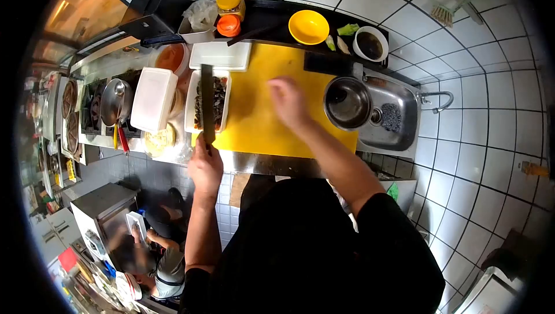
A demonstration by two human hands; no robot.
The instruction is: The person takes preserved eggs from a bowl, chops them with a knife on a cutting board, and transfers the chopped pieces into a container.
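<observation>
A long dark knife (207, 103) is in my left hand (206, 165), its handle end gripped at the counter's front edge and its blade lying over a white container (225, 111) of dark chopped food. My right hand (287, 101) hovers over the yellow cutting board (260, 132), blurred by motion, so its fingers cannot be made out. Behind the container sits an empty-looking white tray (219, 55). To its left is a white lidded box (154, 100).
A metal bowl (347, 103) stands at the sink (402, 136) on the right. Along the back are a yellow bowl (309, 27) and jars (230, 2). At left a pan (116, 103) rests on the stove. Another person (169, 268) is at lower left.
</observation>
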